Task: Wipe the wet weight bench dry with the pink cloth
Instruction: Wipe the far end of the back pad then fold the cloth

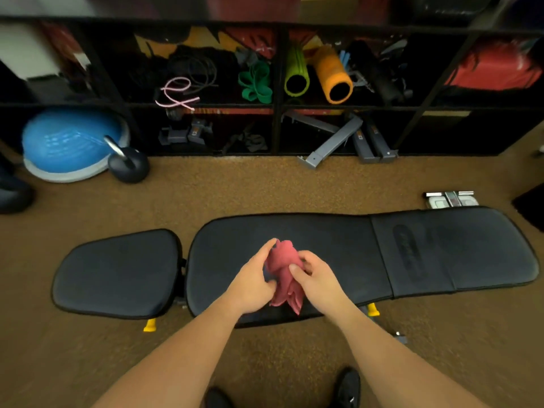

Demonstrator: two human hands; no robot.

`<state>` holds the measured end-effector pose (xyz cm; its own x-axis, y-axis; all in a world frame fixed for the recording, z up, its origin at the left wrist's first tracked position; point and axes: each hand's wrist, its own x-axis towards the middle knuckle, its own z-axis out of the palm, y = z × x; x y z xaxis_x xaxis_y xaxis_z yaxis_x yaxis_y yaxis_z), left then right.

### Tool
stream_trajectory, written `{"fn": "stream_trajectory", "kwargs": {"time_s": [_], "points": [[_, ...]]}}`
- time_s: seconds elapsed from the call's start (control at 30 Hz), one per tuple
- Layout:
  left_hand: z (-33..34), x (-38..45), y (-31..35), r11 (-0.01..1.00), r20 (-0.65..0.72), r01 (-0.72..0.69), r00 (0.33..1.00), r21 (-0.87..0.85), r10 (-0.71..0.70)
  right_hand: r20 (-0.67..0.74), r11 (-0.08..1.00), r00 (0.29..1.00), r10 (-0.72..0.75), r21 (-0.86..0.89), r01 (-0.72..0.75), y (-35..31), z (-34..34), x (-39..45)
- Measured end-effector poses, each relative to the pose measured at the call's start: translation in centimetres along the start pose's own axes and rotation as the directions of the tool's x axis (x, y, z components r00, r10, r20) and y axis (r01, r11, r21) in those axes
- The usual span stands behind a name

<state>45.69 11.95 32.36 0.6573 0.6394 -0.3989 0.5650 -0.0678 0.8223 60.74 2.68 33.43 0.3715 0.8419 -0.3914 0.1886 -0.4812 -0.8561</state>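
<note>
We see both hands meet over the middle of the black weight bench (338,254), with the pink cloth (284,275) bunched between them. The left hand (254,279) curls round the cloth's left side, its fingers reaching up along the bundle and its thumb tucked beneath. The right hand (316,275) pinches the cloth from the right, thumb and fingertips pressed into the folds. The cloth hangs in a crumpled bundle, its lower ends trailing toward the near edge of the long pad; we cannot tell whether it touches the surface. The bench lies flat across the brown carpet (265,187), its shorter seat pad (117,275) to the left, just beside the long pad. Beyond it stands a black shelf unit (276,107) holding a green band (255,83), a green foam roller (296,73) and an orange foam roller (334,76). A blue balance dome (67,142) and a dark kettlebell (128,163) sit on the floor at the left. 2 dark shoes (348,388) show at the bottom edge.
</note>
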Motion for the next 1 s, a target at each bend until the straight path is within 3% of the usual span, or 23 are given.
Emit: {"fn": "stream_trajectory", "kwargs": {"time_s": [0.13, 0.27, 0.37, 0.5, 0.63, 0.73, 0.87, 1.0], "points": [[-4.9, -1.0, 5.0, 0.954, -0.113, -0.161, 0.984, -0.254, 0.136, 0.061, 0.991, 0.991, -0.119, 0.065, 0.115, -8.1, -2.1, 0.5], [-10.9, -2.4, 12.1, 0.905, -0.275, -0.294, 0.938, -0.307, 0.211, 0.029, 0.97, 0.972, -0.235, 0.076, 0.232, -16.9, -5.5, 0.3], [-14.9, -4.0, 18.3, 0.905, -0.367, -0.379, 0.883, -0.192, 0.292, 0.033, 0.938, 0.94, -0.339, -0.059, 0.341, -23.7, -8.7, -0.7], [-19.9, -6.2, 27.1, 0.907, -0.495, -0.42, 0.781, 0.035, 0.38, 0.0, 0.818, 0.861, -0.509, -0.312, 0.483, -32.8, -13.2, -2.8], [-23.8, -8.5, 36.4, 0.839, -0.582, -0.541, 0.666, 0.056, 0.467, 0.036, 0.707, 0.781, -0.624, -0.4, 0.583, -40.7, -17.4, -5.0], [-25.7, -10.5, 42.4, 0.774, -0.654, -0.631, 0.608, -0.054, 0.45, 0.082, 0.721, 0.763, -0.641, -0.279, 0.635, -44.7, -20.5, -6.3], [-26.1, -12.4, 46.1, 0.747, -0.649, -0.664, 0.555, 0.031, 0.52, 0.217, 0.743, 0.729, -0.649, -0.026, 0.669, -46.9, -23.1, -7.7], [-25.1, -14.2, 47.8, 0.76, -0.521, -0.631, 0.6, 0.16, 0.607, 0.379, 0.729, 0.625, -0.683, 0.287, 0.622, -47.5, -23.5, -8.0]]}}
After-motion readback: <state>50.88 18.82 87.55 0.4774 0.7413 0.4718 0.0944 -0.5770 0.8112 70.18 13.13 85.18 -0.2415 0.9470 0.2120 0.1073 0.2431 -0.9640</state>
